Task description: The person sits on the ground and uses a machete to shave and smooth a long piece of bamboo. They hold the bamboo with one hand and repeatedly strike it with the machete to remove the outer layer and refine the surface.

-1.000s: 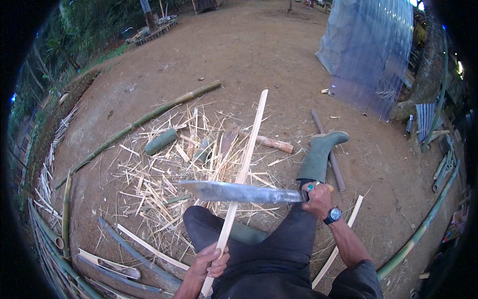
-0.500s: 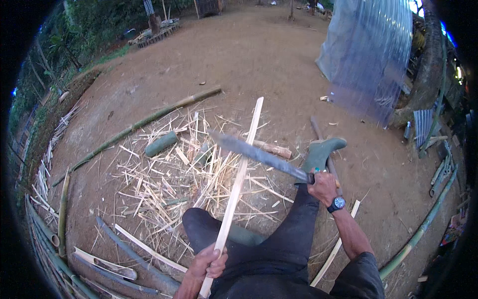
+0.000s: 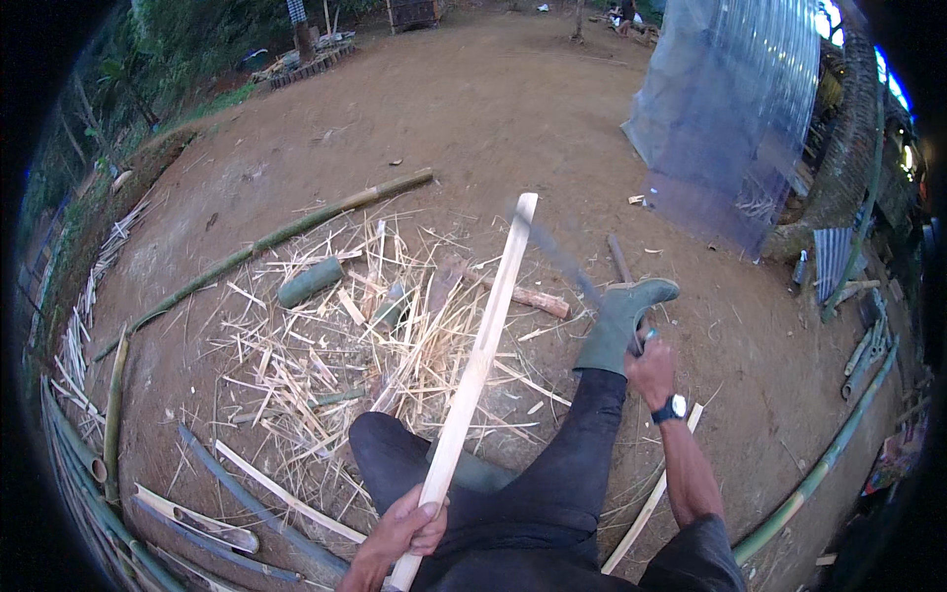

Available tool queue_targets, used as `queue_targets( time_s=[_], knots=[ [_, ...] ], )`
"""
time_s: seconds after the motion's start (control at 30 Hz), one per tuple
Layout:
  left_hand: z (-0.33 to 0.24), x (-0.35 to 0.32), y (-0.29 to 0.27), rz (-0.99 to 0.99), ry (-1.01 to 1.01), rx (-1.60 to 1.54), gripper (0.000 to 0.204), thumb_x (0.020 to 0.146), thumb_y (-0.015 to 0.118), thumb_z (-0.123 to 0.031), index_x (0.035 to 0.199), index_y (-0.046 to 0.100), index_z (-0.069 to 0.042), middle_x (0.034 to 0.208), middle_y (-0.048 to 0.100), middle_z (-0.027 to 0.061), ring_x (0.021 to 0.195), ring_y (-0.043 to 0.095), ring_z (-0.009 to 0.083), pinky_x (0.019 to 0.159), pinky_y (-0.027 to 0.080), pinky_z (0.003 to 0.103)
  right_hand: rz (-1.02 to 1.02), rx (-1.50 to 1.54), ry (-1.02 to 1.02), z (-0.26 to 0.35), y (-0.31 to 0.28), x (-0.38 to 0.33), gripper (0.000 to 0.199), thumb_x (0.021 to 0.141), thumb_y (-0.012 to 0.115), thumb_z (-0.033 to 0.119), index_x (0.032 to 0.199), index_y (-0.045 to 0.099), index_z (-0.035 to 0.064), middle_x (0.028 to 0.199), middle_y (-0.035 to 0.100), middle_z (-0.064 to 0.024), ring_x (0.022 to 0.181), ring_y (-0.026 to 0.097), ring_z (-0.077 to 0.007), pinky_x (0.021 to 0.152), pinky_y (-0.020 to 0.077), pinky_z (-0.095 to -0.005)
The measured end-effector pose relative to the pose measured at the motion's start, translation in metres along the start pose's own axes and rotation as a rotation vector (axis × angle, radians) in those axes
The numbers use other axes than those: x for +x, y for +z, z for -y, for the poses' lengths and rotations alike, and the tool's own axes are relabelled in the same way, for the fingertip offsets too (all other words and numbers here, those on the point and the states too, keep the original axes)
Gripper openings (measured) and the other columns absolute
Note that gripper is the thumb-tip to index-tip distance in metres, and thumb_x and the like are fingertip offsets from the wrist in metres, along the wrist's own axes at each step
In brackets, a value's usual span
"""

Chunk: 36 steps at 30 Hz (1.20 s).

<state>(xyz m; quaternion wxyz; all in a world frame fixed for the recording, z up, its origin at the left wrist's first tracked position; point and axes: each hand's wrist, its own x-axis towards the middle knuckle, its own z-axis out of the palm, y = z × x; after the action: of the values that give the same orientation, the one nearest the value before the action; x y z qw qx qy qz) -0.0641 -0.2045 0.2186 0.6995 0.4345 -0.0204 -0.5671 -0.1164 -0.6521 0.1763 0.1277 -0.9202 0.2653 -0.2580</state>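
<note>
My left hand (image 3: 400, 538) grips the near end of a long pale bamboo slat (image 3: 477, 369) that slants up and away over my knees. My right hand (image 3: 649, 372), with a wristwatch, is closed on the handle of a long machete (image 3: 569, 264). The blade is blurred and points up and to the left, its far end close beside the slat's far tip. I sit on the ground in dark trousers and a green rubber boot (image 3: 619, 321).
Bamboo splinters and shavings (image 3: 326, 355) litter the dirt ahead, with a short green bamboo section (image 3: 309, 282) among them. A long bamboo pole (image 3: 266, 243) lies beyond; split strips (image 3: 247, 503) lie at left. Another pole (image 3: 819, 469) lies at right. Plastic sheeting (image 3: 730, 109) hangs far right.
The machete swung from lying flat across the slat to raised, pointing up toward the slat's far end. My right hand moved right and away. The left hand stayed on the slat.
</note>
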Motion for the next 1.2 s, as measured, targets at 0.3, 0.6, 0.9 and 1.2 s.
queue_targets(
  time_s=[0.3, 0.6, 0.9, 1.2],
  knots=[
    [-0.013, 0.006, 0.004, -0.096, -0.003, 0.279, 0.033, 0.096, 0.051, -0.034, 0.111, 0.04, -0.007, 0.068, 0.039, 0.0008, 0.047, 0.033, 0.0074, 0.038, 0.029, 0.022, 0.134, -0.174, -0.281, -0.006, 0.002, -0.008, 0.023, 0.062, 0.066, 0.018, 0.08, 0.061, 0.0041, 0.064, 0.06, -0.0192, 0.062, 0.061, -0.0363, 0.059, 0.0478, -0.0481],
    [0.001, 0.009, 0.0, -0.062, -0.07, 0.147, 0.023, 0.098, 0.046, -0.027, 0.108, 0.039, -0.008, 0.069, 0.036, 0.0002, 0.05, 0.032, 0.0059, 0.042, 0.03, 0.021, 0.053, -0.249, -0.133, -0.01, 0.01, 0.036, 0.017, 0.066, 0.064, 0.016, 0.076, 0.061, 0.0032, 0.065, 0.062, -0.0187, 0.062, 0.063, -0.0368, 0.057, 0.049, -0.0466],
    [0.005, -0.01, -0.008, -0.023, -0.091, 0.121, 0.033, 0.094, 0.056, -0.032, 0.11, 0.042, -0.007, 0.067, 0.039, 0.0001, 0.047, 0.032, 0.0066, 0.039, 0.028, 0.022, -0.046, -0.187, 0.171, -0.019, 0.005, 0.066, 0.021, 0.073, 0.059, 0.017, 0.075, 0.063, -0.0038, 0.069, 0.062, -0.027, 0.067, 0.062, -0.0421, 0.062, 0.0495, -0.0499],
    [-0.002, 0.004, -0.015, 0.036, -0.032, -0.122, 0.033, 0.092, 0.059, -0.031, 0.108, 0.047, -0.005, 0.063, 0.035, -0.0009, 0.043, 0.032, 0.0062, 0.035, 0.026, 0.021, 0.038, -0.032, -0.281, 0.016, 0.005, -0.023, 0.025, 0.059, 0.069, 0.018, 0.079, 0.063, 0.0042, 0.065, 0.061, -0.0195, 0.061, 0.061, -0.0364, 0.058, 0.0487, -0.0454]
  ],
)
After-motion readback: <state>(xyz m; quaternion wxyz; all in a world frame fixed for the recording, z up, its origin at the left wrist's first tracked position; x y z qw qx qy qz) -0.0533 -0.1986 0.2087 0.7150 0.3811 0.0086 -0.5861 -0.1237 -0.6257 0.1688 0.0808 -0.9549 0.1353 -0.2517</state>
